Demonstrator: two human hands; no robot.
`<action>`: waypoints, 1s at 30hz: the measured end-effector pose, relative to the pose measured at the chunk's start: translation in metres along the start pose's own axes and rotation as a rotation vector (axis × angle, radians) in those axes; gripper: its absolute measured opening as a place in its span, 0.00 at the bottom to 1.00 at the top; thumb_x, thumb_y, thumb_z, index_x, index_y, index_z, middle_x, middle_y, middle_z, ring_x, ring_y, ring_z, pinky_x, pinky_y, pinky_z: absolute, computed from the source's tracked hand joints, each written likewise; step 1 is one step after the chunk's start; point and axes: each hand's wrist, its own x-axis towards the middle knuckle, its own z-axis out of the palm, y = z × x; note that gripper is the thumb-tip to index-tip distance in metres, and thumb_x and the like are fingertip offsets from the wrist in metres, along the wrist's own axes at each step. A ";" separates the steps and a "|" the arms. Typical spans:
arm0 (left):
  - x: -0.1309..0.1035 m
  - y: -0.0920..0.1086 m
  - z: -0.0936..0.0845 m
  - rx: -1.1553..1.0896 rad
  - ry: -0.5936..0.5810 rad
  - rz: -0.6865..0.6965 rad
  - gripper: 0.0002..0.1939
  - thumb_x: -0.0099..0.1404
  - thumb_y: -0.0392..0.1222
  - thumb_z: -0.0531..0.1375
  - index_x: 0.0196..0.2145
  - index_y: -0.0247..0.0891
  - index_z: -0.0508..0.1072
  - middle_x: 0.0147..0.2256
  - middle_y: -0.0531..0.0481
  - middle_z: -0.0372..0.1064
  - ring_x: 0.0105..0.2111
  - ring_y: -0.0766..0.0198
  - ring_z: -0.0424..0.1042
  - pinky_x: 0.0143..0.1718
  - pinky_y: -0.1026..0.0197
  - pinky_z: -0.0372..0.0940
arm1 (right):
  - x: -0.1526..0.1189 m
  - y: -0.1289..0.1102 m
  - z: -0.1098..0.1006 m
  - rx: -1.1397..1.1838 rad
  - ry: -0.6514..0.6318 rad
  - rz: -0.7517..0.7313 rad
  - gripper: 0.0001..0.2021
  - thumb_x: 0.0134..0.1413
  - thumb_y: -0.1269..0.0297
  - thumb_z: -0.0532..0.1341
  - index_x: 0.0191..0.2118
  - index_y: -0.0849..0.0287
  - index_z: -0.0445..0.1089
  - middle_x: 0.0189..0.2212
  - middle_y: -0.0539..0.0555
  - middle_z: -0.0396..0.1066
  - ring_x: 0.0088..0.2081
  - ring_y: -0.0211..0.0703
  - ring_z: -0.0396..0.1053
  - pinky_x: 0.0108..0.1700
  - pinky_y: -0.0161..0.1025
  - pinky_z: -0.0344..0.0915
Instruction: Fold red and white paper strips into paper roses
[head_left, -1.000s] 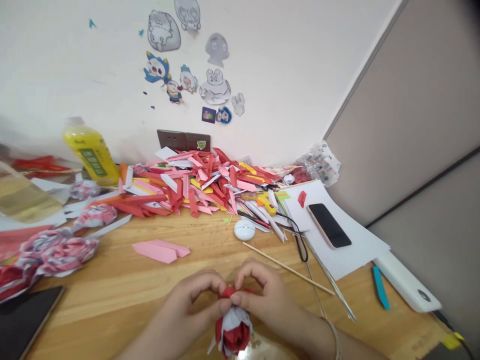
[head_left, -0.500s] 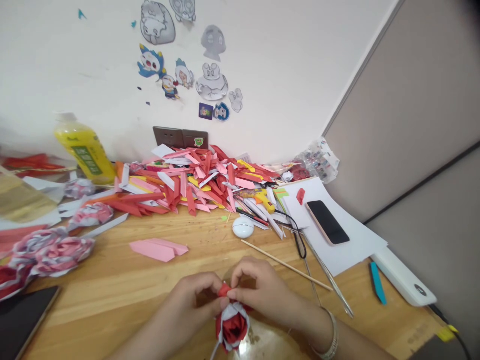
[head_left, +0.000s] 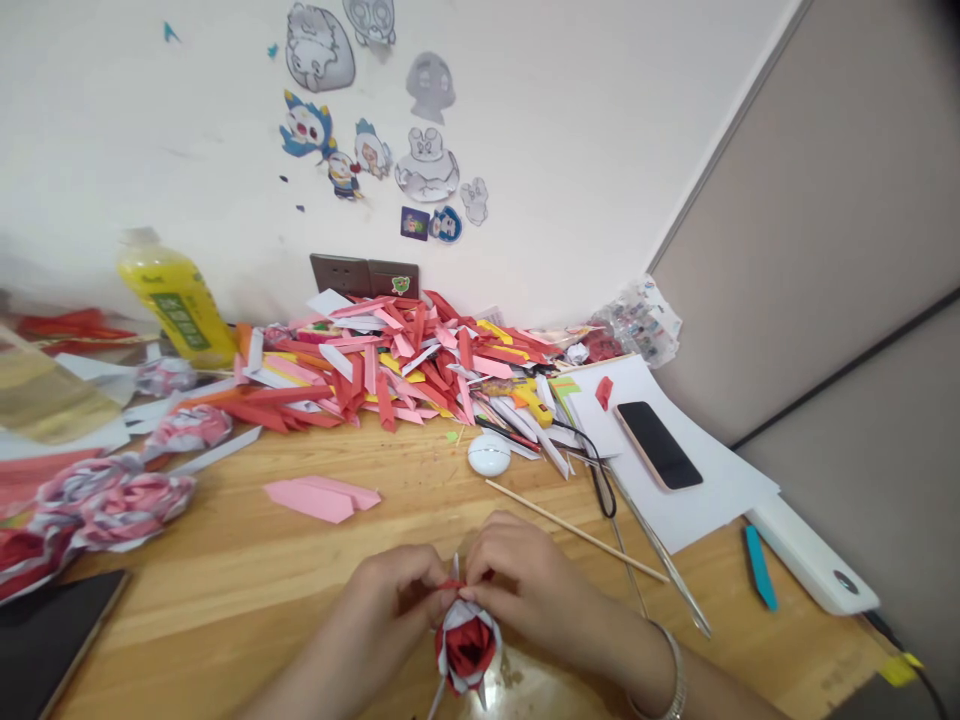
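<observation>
A red and white folded paper flower (head_left: 468, 648) sits low in the middle of the view, its red centre facing up. At its upper edge, my left hand (head_left: 401, 595) pinches a small red paper piece (head_left: 452, 584) from the left. From the right, my right hand (head_left: 517, 570) pinches the same piece, its fingertips almost touching those of the left. The fingers hide most of the red piece. A pink folded paper (head_left: 324, 497) lies on the wooden table (head_left: 247, 560), beyond my left hand.
A heap of folded strips (head_left: 375, 370) lies along the wall, with a yellow bottle (head_left: 180, 305) at its left. Paper flowers (head_left: 112, 500) and a dark tablet (head_left: 56, 640) lie left. Right are a wooden stick (head_left: 574, 529), phone (head_left: 658, 445), glue gun (head_left: 531, 400) and white device (head_left: 814, 555).
Both hands have shifted slightly at the flower's upper edge. Less of the red piece shows between the fingers, and a pale pointed tip now shows above them. The view has moved a little.
</observation>
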 end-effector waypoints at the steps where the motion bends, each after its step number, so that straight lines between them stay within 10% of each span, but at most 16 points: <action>1: 0.000 0.000 0.000 0.029 -0.002 0.017 0.12 0.58 0.44 0.56 0.21 0.38 0.72 0.22 0.52 0.70 0.25 0.64 0.68 0.27 0.66 0.61 | 0.000 0.000 0.000 -0.008 -0.011 0.045 0.08 0.50 0.76 0.67 0.26 0.60 0.67 0.26 0.48 0.69 0.33 0.38 0.65 0.37 0.33 0.59; 10: -0.004 -0.001 0.000 0.279 -0.002 0.168 0.13 0.61 0.41 0.55 0.25 0.39 0.76 0.24 0.50 0.73 0.26 0.63 0.69 0.28 0.66 0.60 | -0.003 0.003 0.004 -0.035 -0.117 0.252 0.05 0.48 0.76 0.66 0.29 0.58 0.72 0.27 0.48 0.71 0.32 0.38 0.67 0.36 0.33 0.60; 30: -0.001 0.001 -0.003 0.159 -0.023 -0.027 0.09 0.54 0.39 0.58 0.21 0.38 0.77 0.24 0.49 0.75 0.27 0.60 0.72 0.30 0.63 0.62 | -0.002 0.003 0.013 0.039 0.007 0.296 0.08 0.44 0.79 0.66 0.26 0.59 0.74 0.23 0.47 0.70 0.27 0.36 0.67 0.31 0.30 0.60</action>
